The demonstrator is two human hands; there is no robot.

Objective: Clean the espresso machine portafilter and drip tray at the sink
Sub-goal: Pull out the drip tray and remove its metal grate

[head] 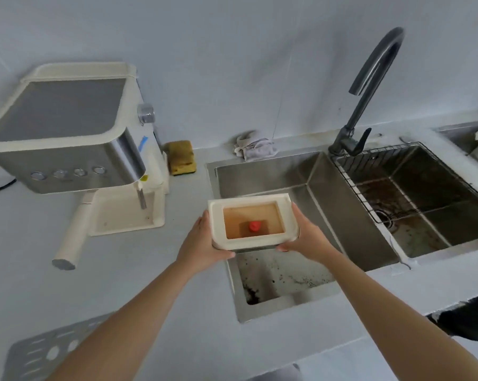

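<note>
A: Where is the drip tray (253, 225)?

B: At the centre of the frame, held level over the near left corner of the sink (301, 174). The left hand (202, 244) grips its left side, the right hand (305, 235) its right, fingers closed around the edges. Brownish liquid and a red float (254, 226) sit inside.

A: What surrounds it?

B: The espresso machine (67, 127) is at the upper left on the tabletop (122, 270), its portafilter (72, 232) handle jutting toward the camera. A yellow sponge (181, 157) and a crumpled cloth (253, 145) lie by the wall. A dark faucet (369, 89) stands behind the sink, a wire rack (350, 182) in the right basin, a perforated metal grate (48, 353) at the lower left.

A: Any readable writing?

B: None; the machine's stickers are too blurred.
</note>
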